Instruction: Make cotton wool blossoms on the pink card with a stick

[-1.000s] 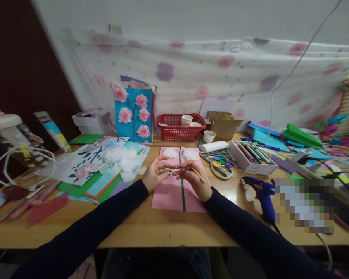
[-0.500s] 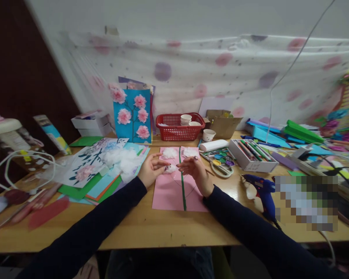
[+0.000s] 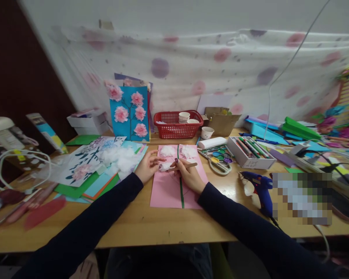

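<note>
A pink sheet of paper with a green strip down its middle lies before me. Two fluffy white cotton tufts, one left and one right, sit at its upper part. The fingertips of my left hand press against a smaller cotton tuft left of the strip. My right hand grips a slim brown wooden stick, its left end touching or close to that tuft. Faint curved lines show on the paper, partly hidden by my right hand.
Left are coloured papers and a heap of cotton. Behind stand a blue flower card and a red basket. Right are scissors, a paint palette, a box of pens and a blue glue gun.
The wooden stick, earlier lying beside my right hand, is now in its fingers, and that hand has moved left to the small cotton tuft. My left hand stays at the tuft.
</note>
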{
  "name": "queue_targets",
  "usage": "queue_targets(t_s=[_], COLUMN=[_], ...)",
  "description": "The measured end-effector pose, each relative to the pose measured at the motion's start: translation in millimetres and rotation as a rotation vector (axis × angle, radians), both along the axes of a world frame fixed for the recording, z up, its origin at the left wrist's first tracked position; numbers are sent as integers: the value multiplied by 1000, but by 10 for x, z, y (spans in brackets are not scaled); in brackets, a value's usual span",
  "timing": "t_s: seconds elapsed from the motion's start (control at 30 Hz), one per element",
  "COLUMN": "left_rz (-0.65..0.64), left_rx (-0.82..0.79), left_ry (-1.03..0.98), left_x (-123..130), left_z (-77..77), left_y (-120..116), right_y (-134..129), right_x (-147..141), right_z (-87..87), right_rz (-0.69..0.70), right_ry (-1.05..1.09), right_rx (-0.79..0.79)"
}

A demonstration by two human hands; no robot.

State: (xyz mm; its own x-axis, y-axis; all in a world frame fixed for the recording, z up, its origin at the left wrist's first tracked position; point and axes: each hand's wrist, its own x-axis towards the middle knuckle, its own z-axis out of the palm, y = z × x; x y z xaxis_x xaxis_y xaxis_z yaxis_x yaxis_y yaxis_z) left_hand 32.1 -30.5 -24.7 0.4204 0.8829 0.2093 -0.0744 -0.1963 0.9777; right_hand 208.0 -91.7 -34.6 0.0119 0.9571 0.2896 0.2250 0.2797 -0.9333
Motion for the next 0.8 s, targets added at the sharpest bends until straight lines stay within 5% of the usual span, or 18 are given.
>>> queue_targets(t_s=[0.5, 0.8], left_rz=[66, 57], left_rx=[315, 383], left_ry=[410, 426], left_x=[-1, 14], left_z=[4, -11], left_y=[-33, -15], right_y=[62, -5], right_x=[-12, -40], right_z=[-57, 3], right_rz=[-13, -50], right_ry=[-54, -120], right_rx=[40, 79])
